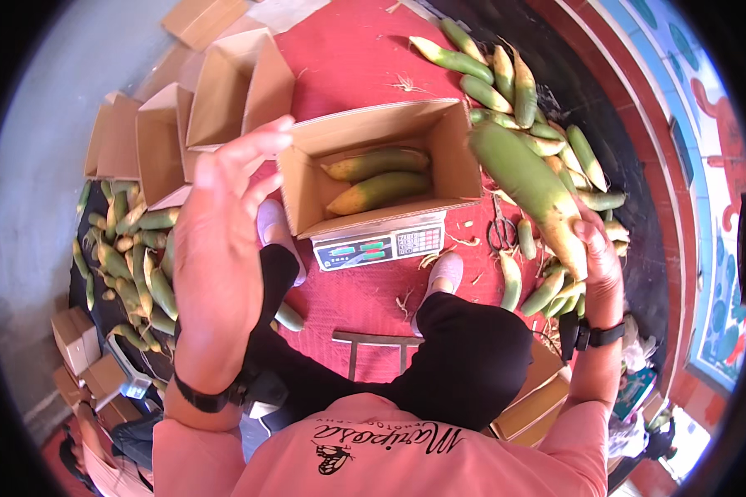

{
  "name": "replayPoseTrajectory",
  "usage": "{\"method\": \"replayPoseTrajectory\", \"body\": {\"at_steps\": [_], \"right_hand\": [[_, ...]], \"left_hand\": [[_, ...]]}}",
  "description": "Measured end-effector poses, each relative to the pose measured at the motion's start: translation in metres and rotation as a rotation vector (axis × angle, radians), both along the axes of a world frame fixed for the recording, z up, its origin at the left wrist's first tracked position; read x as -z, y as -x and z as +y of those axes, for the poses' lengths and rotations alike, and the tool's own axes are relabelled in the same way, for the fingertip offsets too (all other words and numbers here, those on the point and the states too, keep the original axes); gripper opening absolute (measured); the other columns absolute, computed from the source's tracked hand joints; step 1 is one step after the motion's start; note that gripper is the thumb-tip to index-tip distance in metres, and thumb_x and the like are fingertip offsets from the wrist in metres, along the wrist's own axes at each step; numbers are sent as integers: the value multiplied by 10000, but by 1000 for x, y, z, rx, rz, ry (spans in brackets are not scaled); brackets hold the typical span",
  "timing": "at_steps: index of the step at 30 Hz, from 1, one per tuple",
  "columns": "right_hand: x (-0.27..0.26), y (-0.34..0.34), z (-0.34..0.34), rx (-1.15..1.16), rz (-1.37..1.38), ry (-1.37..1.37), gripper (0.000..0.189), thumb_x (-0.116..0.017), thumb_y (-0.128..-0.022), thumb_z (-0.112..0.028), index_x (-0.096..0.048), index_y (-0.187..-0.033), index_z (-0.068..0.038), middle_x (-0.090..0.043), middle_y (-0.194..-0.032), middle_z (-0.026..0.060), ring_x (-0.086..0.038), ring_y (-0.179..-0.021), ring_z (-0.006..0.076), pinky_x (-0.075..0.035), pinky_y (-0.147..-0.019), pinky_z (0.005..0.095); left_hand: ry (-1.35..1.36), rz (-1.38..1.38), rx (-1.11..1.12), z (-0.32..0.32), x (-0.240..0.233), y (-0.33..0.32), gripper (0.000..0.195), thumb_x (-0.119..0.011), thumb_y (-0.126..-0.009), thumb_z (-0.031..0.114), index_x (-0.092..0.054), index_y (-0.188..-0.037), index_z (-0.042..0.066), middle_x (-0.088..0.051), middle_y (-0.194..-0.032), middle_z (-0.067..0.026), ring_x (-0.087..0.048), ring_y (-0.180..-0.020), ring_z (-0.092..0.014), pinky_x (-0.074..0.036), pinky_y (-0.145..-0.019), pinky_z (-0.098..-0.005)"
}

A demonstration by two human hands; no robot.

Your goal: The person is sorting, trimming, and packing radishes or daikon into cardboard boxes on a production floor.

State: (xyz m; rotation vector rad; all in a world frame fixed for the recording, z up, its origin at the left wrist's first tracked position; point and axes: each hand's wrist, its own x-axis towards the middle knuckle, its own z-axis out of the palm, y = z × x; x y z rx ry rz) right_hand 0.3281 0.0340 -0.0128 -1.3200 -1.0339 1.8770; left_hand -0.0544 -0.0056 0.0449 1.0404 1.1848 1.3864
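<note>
My right hand (597,251) grips a large green radish (528,180) by its pale, tapering end, the green end tilted up towards the far left. My left hand (224,236) is raised to the left of an open cardboard box (379,214), holding nothing, fingers apart; its fingertips appear close to the box's left wall. Inside the box two green radishes lie side by side, the farther one (382,163) and the nearer one (379,191). Beneath the box stands a digital scale (379,248) with a keypad and lit displays.
Radishes are heaped on the right (525,93) and the left (124,261). Scissors (502,228) lie on the red floor covering (348,56) right of the scale. More open cardboard boxes (236,87) stand at the far left. A co-worker's arm (93,428) shows at the lower left.
</note>
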Motion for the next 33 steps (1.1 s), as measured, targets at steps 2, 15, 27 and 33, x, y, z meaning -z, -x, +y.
{"method": "replayPoseTrajectory", "body": {"at_steps": [2, 15, 27, 33], "right_hand": [[-21, 40, 21, -246, -198, -206, 664, -567, -755, -268, -351, -1294, 54, -524, -1166, 154, -515, -1048, 218, -387, -917, 299], [59, 163, 97, -860, -960, -759, 491, -581, -816, -240, -448, -1226, -4, -570, -1096, 139, -547, -995, 208, -408, -885, 296], [78, -6, -11, 29, -800, -218, 189, -527, -868, -167, -604, -921, -2, -615, -769, 10, -549, -703, 87, -441, -651, 226], [218, -114, -84, 27, -1108, -72, 202, -557, -810, -201, -609, -790, -7, -595, -657, 43, -526, -610, 84, -426, -536, 256]], "left_hand": [[-10, 30, -30, -1, -3, 4, 439, -257, -964, 347, -553, -1054, 35, -525, -1185, -117, -434, -1138, -180, -302, -940, -320], [33, -17, -79, -1, 2, 6, 452, -331, -948, 399, -593, -1016, 36, -579, -1080, -58, -478, -1057, -146, -327, -909, -320], [15, -30, 29, -2, 1, 1, 482, -233, -958, 373, -542, -1055, 15, -491, -1226, -181, -438, -1151, -208, -319, -926, -323], [57, 37, 28, 4, -1, -12, 463, -238, -954, 372, -530, -1050, 26, -503, -1208, -130, -430, -1134, -176, -298, -931, -304]]}}
